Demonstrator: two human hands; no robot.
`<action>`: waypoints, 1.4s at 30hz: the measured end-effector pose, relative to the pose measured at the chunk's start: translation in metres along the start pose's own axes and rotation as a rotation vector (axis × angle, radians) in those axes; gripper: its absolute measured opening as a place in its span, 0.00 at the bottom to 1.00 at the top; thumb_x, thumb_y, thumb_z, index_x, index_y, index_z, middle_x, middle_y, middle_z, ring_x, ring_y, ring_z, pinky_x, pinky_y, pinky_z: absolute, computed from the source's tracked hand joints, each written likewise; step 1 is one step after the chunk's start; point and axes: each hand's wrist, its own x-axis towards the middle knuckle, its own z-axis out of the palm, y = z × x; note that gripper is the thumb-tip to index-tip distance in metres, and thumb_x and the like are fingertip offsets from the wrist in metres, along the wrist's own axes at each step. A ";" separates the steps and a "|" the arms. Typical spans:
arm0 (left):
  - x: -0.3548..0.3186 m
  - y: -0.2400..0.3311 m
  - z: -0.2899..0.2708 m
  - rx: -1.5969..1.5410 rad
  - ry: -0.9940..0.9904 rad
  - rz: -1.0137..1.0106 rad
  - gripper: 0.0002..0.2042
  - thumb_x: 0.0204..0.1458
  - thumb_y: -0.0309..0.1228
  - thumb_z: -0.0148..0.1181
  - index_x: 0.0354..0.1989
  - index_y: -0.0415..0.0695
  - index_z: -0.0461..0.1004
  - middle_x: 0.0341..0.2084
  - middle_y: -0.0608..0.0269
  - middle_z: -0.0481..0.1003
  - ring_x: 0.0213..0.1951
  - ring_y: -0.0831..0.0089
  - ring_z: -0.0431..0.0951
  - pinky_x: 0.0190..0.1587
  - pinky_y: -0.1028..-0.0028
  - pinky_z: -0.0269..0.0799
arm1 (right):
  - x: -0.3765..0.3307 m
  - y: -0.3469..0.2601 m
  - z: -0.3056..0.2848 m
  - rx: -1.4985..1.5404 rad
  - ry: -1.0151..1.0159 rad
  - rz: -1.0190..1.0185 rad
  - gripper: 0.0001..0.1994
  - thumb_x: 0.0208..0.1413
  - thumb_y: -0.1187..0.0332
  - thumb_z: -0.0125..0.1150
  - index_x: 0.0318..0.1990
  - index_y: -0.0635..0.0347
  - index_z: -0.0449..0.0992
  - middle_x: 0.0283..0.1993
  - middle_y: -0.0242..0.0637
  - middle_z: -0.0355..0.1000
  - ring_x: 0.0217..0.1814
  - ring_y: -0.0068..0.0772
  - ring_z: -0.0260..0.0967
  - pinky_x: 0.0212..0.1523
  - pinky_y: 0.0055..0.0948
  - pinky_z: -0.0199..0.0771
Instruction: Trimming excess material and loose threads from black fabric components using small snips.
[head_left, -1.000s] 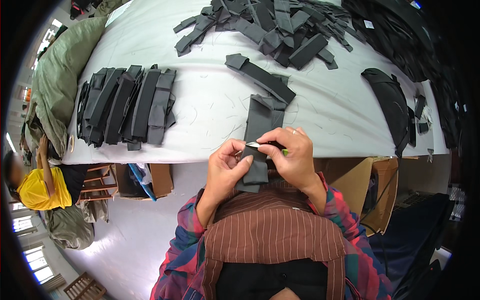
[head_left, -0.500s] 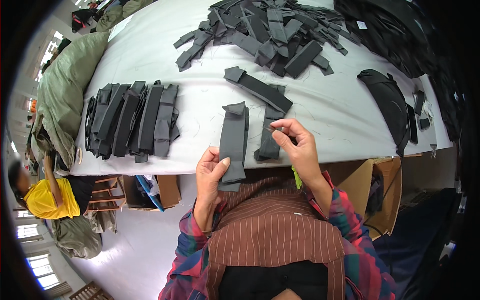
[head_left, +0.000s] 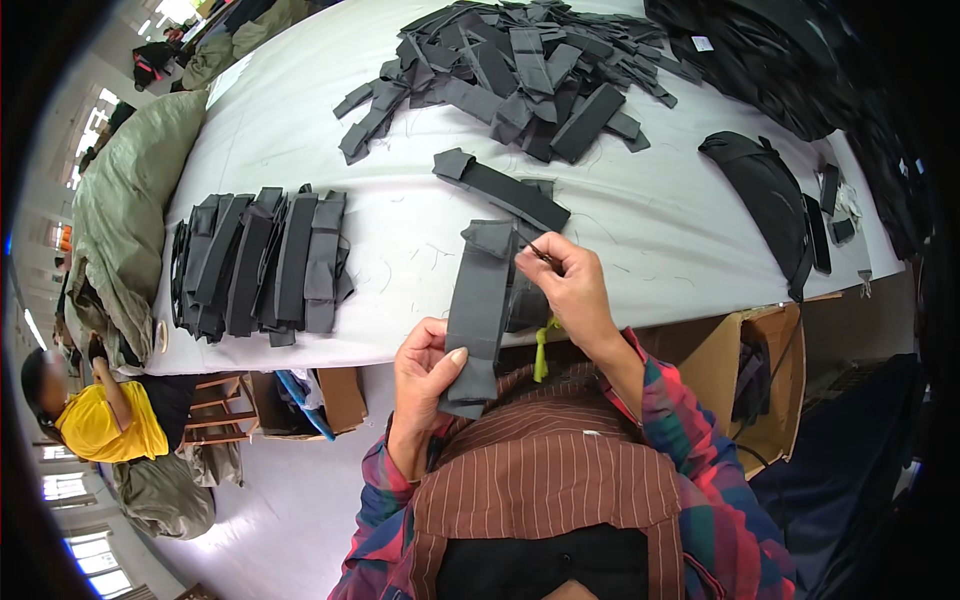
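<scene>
My left hand (head_left: 425,375) grips the lower end of a dark grey fabric strip (head_left: 478,315), thumb on top, and holds it upright over the table's front edge. At the strip's upper right edge my right hand (head_left: 568,285) is closed on what look like small dark thread snips (head_left: 541,254), mostly hidden by the fingers. A yellow-green ribbon (head_left: 541,355) hangs below that hand. Just beyond, another grey strip (head_left: 505,190) lies slantwise across a further strip, which the held one and my right hand partly cover.
Several strips form a neat row (head_left: 262,262) at the left. A loose heap of strips (head_left: 520,75) lies at the back. Black cloth (head_left: 745,60), a curved black piece (head_left: 760,205) and a phone (head_left: 817,235) are on the right. A cardboard box (head_left: 785,380) stands below; a person in yellow (head_left: 115,420) is far left.
The held strip has shifted right and slightly down, now overlapping the strip behind it. My right hand has moved left to its upper edge, and the dark tool shows more. The ribbon swings left.
</scene>
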 end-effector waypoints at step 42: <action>0.063 -0.011 0.018 0.199 0.042 -0.025 0.20 0.45 0.19 0.62 0.46 0.37 0.61 0.35 0.60 0.73 0.35 0.79 0.74 0.40 0.80 0.70 | -0.019 0.019 0.005 -0.204 -0.010 -0.285 0.26 0.41 0.86 0.52 0.50 0.52 0.69 0.24 0.35 0.65 0.26 0.30 0.68 0.29 0.27 0.69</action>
